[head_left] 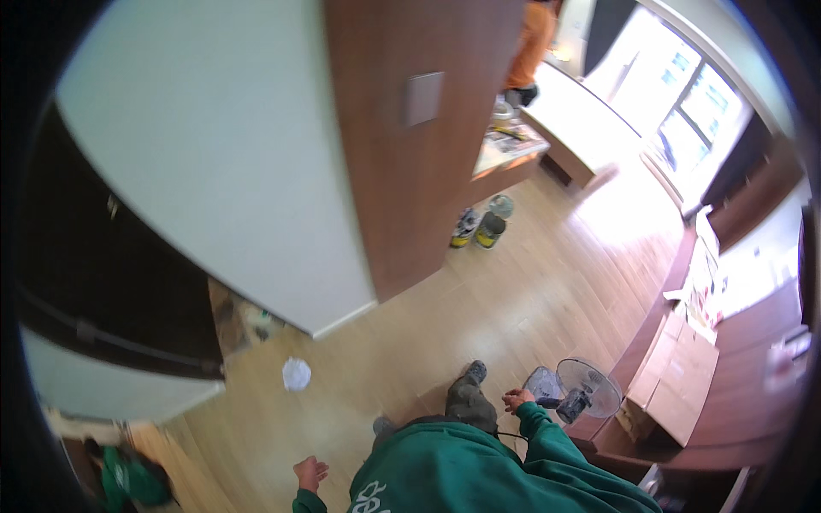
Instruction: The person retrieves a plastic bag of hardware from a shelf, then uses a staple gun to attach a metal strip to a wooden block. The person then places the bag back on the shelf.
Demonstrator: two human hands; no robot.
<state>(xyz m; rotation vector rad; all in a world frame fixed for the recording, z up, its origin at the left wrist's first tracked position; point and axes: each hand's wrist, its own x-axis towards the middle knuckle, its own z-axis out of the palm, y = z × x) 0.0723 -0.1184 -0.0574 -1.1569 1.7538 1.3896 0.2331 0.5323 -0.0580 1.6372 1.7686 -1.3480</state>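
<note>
My left hand [310, 472] is low over the wood-look floor, its fingers loosely apart and nothing visible in it. On the other side, my right hand [517, 399] has its fingers slightly bent and apart, and no held thing shows. Close by it stands a dark fan [590, 390] with a round wire guard; the fan's flat base [540, 381] is next to my fingers in the picture. Whether they touch the fan I cannot tell for certain. A thin black cable [511, 435] runs between my waist and right sleeve.
Ahead is a brown wall panel with a switch plate [423, 97]. Paint cans [490, 231] sit beyond it, below a cluttered ledge. A round white thing [297, 374] lies on the floor. Cardboard [676, 376] rests at right. Someone in orange [532, 43] is far off; another in green [132, 477] appears lower left.
</note>
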